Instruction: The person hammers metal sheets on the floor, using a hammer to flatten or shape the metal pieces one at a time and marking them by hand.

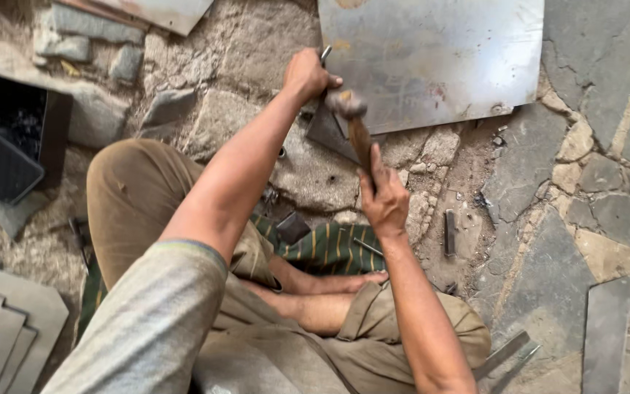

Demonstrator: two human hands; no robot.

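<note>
1. Head view: person is sitting cross-legged on a stone floor point(592, 66), hammering at the edge of a large metal sheet point(432, 55).
2. Right hand point(384, 201) is wrapping closed around the wooden handle of a hammer point(351, 117); the hammer head is blurring just above a small dark metal piece point(326, 131).
3. Left hand point(306, 75) is curling shut around a thin chisel or punch point(325, 52), only its top end is showing past the fingers, so the tool type is hard to tell.
4. Small dark metal piece is lying on the stone just beside the lower left corner of the sheet, roughly triangular, grey, flat, partly hidden by the hammer; touching the sheet or not, cannot tell.
5. Doing it well, as a judgement: the left hand should be keeping the punch steady and upright, fingers clear of its top, and the strike should be landing square, since a glancing blow could be slipping onto the knuckles.
6. Metal sheet is looking dull silver, scratched, with rust spots, lying flat.
7. Nearby: striped green cloth point(329, 248) under the legs, a short metal bar point(450, 232) on the ground right of the right wrist, stacked grey sheets point(1, 328) at lower left, a dark box point(9, 138) at far left.
</note>
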